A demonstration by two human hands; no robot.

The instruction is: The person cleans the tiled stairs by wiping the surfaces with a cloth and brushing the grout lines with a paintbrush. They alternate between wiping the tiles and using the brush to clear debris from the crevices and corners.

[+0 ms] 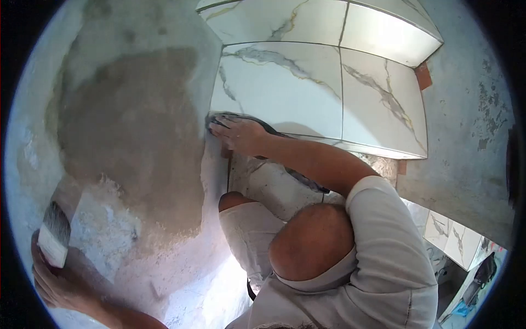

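My left hand (57,282) is closed around a flat paintbrush (59,236) at the far left. The brush has a pale handle and dark bristles, which point up against the plastered wall. My right hand (236,134) lies flat with fingers stretched out, at the inner corner of a marble-patterned tile step (279,90). Under and beside it runs a dark edge or strip (260,119), whose kind I cannot make out. A broad damp brown patch (131,137) covers the wall between my two hands.
More tiled steps (274,19) rise at the top. Small reddish-brown pieces (423,75) support the tiles' right edge. My bent knee (312,241) is in front of the lower step. Rough, flaking plaster (104,225) lies below the damp patch. Another tiled area (449,236) shows at lower right.
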